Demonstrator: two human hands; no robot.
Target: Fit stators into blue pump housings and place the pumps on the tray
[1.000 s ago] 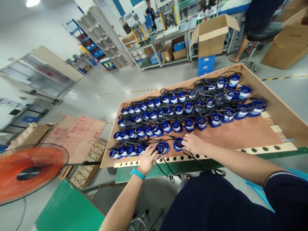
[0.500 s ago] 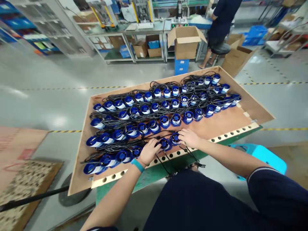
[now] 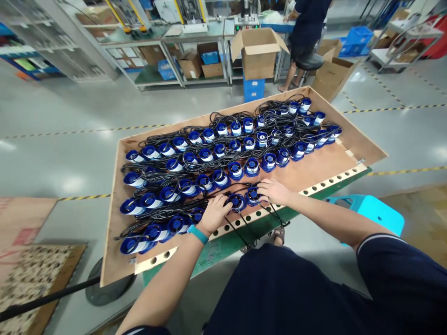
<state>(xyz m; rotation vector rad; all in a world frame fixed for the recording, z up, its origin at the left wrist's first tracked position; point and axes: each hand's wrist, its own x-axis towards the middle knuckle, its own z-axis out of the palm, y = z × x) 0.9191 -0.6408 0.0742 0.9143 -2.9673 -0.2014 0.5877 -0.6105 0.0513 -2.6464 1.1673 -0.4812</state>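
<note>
A wide wooden tray holds several rows of round blue units with black cables tangled among them. My left hand, with a teal wristband, curls its fingers around a blue unit in the nearest row. My right hand lies with bent fingers on the neighbouring blue unit. Black cables from these two units hang over the tray's drilled front rail.
The tray rests on a green cart. A teal stool stands to my right. A fan base and pole sit at lower left. Behind the tray are an open carton, benches and a standing person.
The view has swung right and steadied; the orange fan left the picture. Both hands stay on the same two front units, shifted only slightly.
</note>
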